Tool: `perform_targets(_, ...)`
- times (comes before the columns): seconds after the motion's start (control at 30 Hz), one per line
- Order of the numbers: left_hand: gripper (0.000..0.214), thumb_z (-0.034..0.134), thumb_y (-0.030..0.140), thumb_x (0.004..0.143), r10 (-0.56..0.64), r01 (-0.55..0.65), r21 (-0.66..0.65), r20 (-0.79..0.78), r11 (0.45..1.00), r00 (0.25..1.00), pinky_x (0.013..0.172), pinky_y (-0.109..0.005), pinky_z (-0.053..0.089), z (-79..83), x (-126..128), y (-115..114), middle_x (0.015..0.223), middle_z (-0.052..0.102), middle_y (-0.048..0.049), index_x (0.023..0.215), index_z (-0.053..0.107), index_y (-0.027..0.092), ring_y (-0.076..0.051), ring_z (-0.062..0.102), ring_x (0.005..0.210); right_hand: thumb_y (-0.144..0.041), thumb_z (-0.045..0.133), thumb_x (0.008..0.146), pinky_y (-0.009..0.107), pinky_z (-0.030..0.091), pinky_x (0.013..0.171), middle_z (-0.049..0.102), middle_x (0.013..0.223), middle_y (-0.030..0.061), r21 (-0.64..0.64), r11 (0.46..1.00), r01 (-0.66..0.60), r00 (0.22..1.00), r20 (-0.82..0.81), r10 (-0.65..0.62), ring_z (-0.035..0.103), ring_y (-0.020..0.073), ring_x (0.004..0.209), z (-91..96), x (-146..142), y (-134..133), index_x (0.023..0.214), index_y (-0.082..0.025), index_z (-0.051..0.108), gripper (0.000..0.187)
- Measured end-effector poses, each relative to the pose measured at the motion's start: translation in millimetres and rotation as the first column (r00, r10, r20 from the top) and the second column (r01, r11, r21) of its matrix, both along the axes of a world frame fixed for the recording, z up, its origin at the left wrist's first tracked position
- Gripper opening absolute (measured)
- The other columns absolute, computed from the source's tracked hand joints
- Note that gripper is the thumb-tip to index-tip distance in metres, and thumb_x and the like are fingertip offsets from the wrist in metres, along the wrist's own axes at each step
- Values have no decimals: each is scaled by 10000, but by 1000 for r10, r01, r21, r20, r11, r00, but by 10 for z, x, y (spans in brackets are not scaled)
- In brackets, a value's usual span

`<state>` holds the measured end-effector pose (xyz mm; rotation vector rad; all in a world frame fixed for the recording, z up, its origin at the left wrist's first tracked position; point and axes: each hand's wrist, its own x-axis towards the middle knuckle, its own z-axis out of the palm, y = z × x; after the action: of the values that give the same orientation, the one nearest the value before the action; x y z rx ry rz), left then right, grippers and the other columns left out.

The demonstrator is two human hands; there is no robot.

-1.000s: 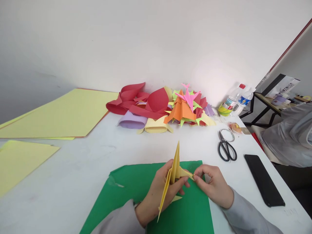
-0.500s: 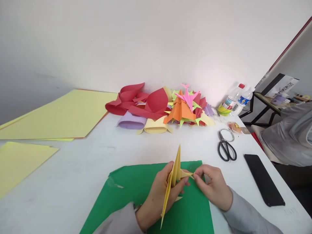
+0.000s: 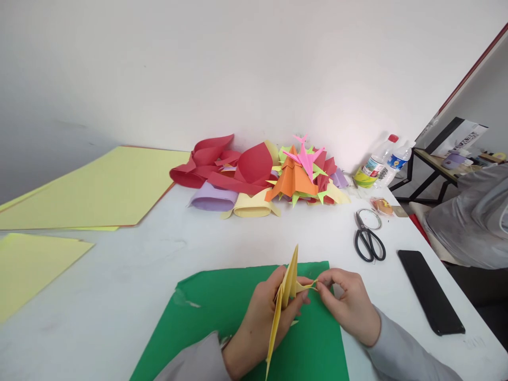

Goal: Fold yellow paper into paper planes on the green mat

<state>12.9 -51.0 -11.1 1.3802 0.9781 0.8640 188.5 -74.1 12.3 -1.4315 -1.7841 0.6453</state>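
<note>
The left hand [image 3: 269, 312] and right hand [image 3: 349, 304] pinch partly hidden yellow paper [image 3: 291, 278]; bottles [image 3: 375, 164] sit by the bench's [image 3: 119, 296] far right corner, contents unclear.

At lower centre, the left grip [image 3: 257, 315] is curled closed, thumb [image 3: 296, 305] angled up rightward, its grey-sleeved forearm [image 3: 194, 361] entering from the bottom edge, while just beside it the right grip [image 3: 351, 304] pinches its fingertips [image 3: 323, 275] together, wrist [image 3: 373, 329] toward the lower right.

No text can be read for certain. Illegible are the bold lettering [image 3: 467, 140] on the box [image 3: 456, 136] right of and behind the scissors [image 3: 364, 231], the labels [image 3: 372, 167] on the bottles [image 3: 384, 152] behind them, and faint marks [image 3: 474, 343] on the table [image 3: 127, 296] to their front right.
</note>
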Motion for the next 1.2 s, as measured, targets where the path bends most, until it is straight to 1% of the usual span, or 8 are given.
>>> perform_targets(0.2,278,628,422,807,-22,23,8,-33,1000,999,533,-266,525,-2,-5,-21,759,708,-52,978,649,205,-195,655,646,-191,518,840,241,482,557,666,641,19,30,999,19,1000,18,-20,616,146,585,13,-8,-5,698,-208,603,167)
perform_targets(0.57,273,639,420,794,-20,24,74,-53,997,998,469,-231,459,7,-6,-34,615,632,-1,968,660,210,-149,574,509,-197,519,859,227,490,549,677,633,25,86,994,65,997,30,-67,627,144,573,-16,-43,-24,718,-189,638,184)
perform_targets(0.67,244,599,414,826,-42,52,154,-68,987,997,438,-213,423,-26,-7,-31,589,601,14,935,640,200,-126,532,466,-210,510,879,241,499,570,700,680,36,70,993,94,995,21,-96,645,154,605,-36,-63,-52,779,-185,683,201)
perform_targets(0.8,232,597,401,833,-24,43,209,-93,977,995,458,-203,422,-33,-4,-17,625,607,9,930,627,193,-124,552,501,-224,463,912,273,531,695,725,815,53,15,998,68,997,-21,-68,679,177,737,-40,-88,-100,951,-196,702,244)
perform_targets(0.87,244,601,402,831,-18,37,201,-92,979,996,468,-203,428,-16,-1,-10,625,602,13,954,632,194,-127,563,514,-232,446,917,276,537,712,712,804,48,-33,998,47,997,-52,-48,679,182,754,-35,-102,-119,988,-202,691,256)
perform_targets(1.0,266,604,406,827,-19,32,152,-85,988,996,470,-212,436,12,1,-3,625,591,10,982,645,194,-141,581,532,-245,433,921,267,531,669,683,748,37,-100,995,20,996,-84,-28,658,181,714,-16,-120,-134,929,-208,679,249)
perform_targets(1.1,280,624,402,814,-35,44,112,-87,993,996,481,-226,459,10,-3,7,624,600,6,993,648,188,-142,582,526,-238,407,933,259,503,627,671,739,40,-54,999,7,999,-51,-10,631,167,662,14,-119,-131,897,-198,667,265)
perform_targets(1.2,306,672,397,775,-18,18,25,-11,1000,1000,516,-251,508,30,-4,37,696,661,-25,984,645,175,-158,619,570,-234,406,934,259,478,619,661,714,38,-14,999,-33,999,-7,33,616,160,647,54,-104,-126,834,-194,659,274)
